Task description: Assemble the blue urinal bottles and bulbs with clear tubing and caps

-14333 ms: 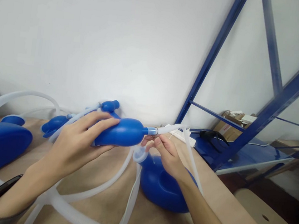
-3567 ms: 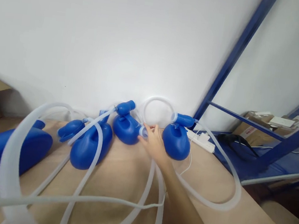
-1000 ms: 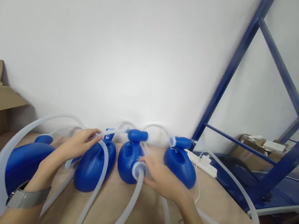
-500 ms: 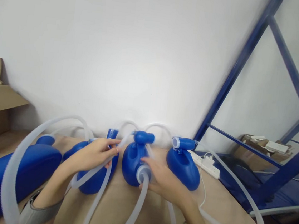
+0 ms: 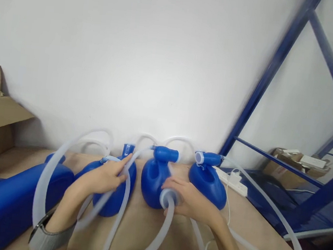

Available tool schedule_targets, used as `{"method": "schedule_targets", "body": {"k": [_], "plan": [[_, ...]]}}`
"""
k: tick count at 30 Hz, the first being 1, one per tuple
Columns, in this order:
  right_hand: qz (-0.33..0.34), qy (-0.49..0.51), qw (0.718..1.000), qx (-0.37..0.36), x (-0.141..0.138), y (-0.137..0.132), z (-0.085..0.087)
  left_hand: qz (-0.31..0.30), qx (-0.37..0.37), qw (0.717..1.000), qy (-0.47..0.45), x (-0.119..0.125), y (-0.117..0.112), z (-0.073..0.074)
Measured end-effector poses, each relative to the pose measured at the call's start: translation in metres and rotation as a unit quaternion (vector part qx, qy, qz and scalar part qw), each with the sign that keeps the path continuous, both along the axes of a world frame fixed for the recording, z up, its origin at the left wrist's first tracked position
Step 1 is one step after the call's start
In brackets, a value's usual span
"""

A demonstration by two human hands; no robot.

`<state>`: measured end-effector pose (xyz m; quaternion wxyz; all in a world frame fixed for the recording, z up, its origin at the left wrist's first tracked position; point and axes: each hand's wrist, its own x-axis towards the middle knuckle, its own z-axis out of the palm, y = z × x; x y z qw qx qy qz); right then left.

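My right hand (image 5: 186, 199) is closed round a white cap (image 5: 166, 198) from which a translucent corrugated hose (image 5: 159, 236) hangs down. The cap is just beside the front right of the middle blue plastic jug (image 5: 151, 183), which has a tube-shaped blue neck piece on top. My left hand (image 5: 104, 178), with a grey band on its wrist, pinches another translucent tube (image 5: 135, 155) between thumb and fingers. It is in front of a second blue jug (image 5: 116, 199) and hides part of it. To the right, a third blue jug (image 5: 207, 186) stands apart from both hands.
At the left lie a large blue container (image 5: 10, 203) and an open cardboard box (image 5: 0, 110). Loose hoses loop across the table (image 5: 251, 223). A power strip (image 5: 234, 185) with a white cable is at the right, near a blue metal frame (image 5: 267, 80).
The view has shifted slightly, moving things right. My right hand and the cap have moved a little right relative to the middle jug. The big hose loop at left has swung right.
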<state>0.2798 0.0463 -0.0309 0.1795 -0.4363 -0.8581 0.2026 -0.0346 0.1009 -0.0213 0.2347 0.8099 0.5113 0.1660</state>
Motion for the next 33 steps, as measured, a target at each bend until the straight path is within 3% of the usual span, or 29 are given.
{"method": "schedule_targets", "body": {"k": [3, 10, 13, 16, 18, 20, 22, 24, 25, 29, 33], "plan": [[0.013, -0.003, 1.0, -0.005, 0.001, -0.003, 0.004, 0.064, 0.041, 0.988, 0.137, -0.009, 0.007, -0.005], [0.058, -0.042, 0.996, -0.049, 0.005, -0.025, 0.022, 0.069, 0.14, 0.97, 0.187, 0.008, -0.006, 0.003], [0.102, -0.051, 0.989, -0.098, 0.005, -0.038, 0.033, 0.036, 0.188, 0.969, 0.158, 0.028, -0.017, 0.008], [0.149, -0.025, 0.974, -0.166, 0.006, -0.049, 0.042, -0.013, 0.19, 0.975, 0.112, 0.047, -0.02, 0.008], [0.143, 0.005, 0.97, -0.196, 0.007, -0.051, 0.043, -0.019, 0.185, 0.977, 0.102, 0.056, -0.018, 0.005], [0.095, 0.037, 0.982, -0.159, 0.006, -0.047, 0.039, -0.015, 0.181, 0.979, 0.093, 0.06, -0.016, 0.003], [0.006, 0.066, 0.997, -0.028, 0.005, -0.036, 0.031, -0.017, 0.182, 0.979, 0.088, 0.06, -0.015, 0.002], [-0.088, 0.066, 0.988, 0.109, 0.004, -0.023, 0.021, -0.035, 0.184, 0.979, 0.084, 0.057, -0.016, 0.004], [-0.108, 0.045, 0.984, 0.131, 0.004, -0.016, 0.017, -0.047, 0.184, 0.978, 0.082, 0.056, -0.017, 0.005], [-0.098, -0.052, 0.988, 0.107, 0.004, 0.003, 0.012, -0.073, 0.18, 0.978, 0.073, 0.055, -0.022, 0.01], [-0.096, -0.081, 0.984, 0.126, 0.007, 0.011, 0.013, -0.071, 0.187, 0.978, 0.065, 0.059, -0.015, 0.005]]}}
